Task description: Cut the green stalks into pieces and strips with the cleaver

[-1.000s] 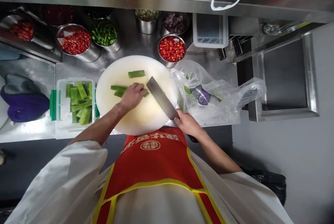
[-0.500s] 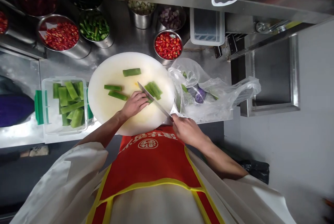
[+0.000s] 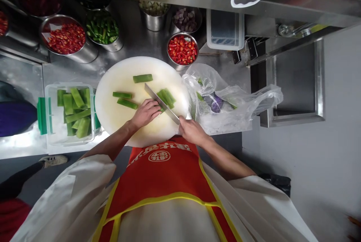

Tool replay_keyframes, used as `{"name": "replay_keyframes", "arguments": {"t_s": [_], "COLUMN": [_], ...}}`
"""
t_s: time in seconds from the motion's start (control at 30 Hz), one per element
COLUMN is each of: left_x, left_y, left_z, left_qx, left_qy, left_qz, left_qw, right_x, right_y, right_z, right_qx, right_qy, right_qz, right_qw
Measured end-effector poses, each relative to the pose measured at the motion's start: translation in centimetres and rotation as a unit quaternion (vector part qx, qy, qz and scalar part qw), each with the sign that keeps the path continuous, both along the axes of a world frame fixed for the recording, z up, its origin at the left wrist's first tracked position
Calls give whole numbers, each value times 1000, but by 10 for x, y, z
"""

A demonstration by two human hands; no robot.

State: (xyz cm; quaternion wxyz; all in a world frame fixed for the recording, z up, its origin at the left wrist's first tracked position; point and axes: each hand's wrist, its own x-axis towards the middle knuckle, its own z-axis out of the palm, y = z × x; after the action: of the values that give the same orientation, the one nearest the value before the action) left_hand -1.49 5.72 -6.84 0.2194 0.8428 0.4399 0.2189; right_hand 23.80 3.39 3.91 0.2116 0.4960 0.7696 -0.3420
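Observation:
My right hand is closed round the handle of a kitchen knife, whose blade slants up and left over the round white cutting board. Beside the blade, my left hand presses bent fingertips down on a green vegetable piece, mostly hidden beneath them. Cut green slices lie against the blade's right side. Three longer green pieces rest apart on the board: one at the top, and two on the left, an upper one and a lower one.
A clear box of green chunks stands left of the board. At right lies a plastic bag with something purple inside. Behind are metal pots of red chillies and green peppers. Another person's shoe shows at lower left.
The knife and my right hand have moved up and left across the board. My left hand stays in place. At lower left, another person's leg and red clothing have come further into view.

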Motion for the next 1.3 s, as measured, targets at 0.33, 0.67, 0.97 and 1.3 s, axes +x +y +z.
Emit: {"name": "replay_keyframes", "arguments": {"t_s": [0.33,0.67,0.97,1.3], "left_x": [20,10,10,6], "left_y": [9,5,4,1], "left_z": [-4,-11,-10,-4], "left_qx": [37,48,55,67], "left_qy": [-40,-44,-36,52], "left_qz": [52,25,23,-9], "left_qw": [997,998,998,996], "right_x": [24,18,-9,21], "right_y": [-4,-18,-9,-5], "right_z": [5,46,25,2], "right_qx": [18,11,10,14], "right_qy": [-23,-54,-60,-12], "right_qz": [-31,16,6,-39], "right_qw": [999,998,998,999]}}
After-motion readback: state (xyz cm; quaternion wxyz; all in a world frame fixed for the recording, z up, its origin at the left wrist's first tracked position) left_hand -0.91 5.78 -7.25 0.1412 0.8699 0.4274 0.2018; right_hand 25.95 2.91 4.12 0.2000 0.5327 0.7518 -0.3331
